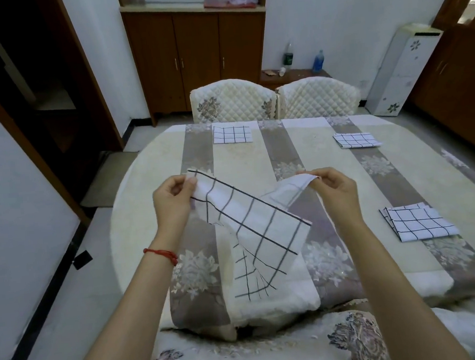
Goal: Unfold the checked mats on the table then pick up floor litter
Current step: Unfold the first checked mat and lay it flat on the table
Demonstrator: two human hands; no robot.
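Observation:
A white mat with a black check (259, 229) hangs partly unfolded above the near edge of the table (145, 188). My left hand (173, 198) pinches its upper left corner. My right hand (336, 185) pinches another corner, lifted to the right. The mat's lower part sags in folds onto the tablecloth. Three other checked mats lie folded on the table: one at the far middle (231, 134), one at the far right (356, 140), one at the near right (418, 221). A small dark piece of litter (82, 259) lies on the floor to the left of the table.
Two quilted chairs (233, 101) stand at the far side of the table, and a chair back (246, 354) is right below me. A brown cabinet (196, 54) is against the far wall. A low side table with bottles (317, 60) and a white appliance (402, 70) stand at the right.

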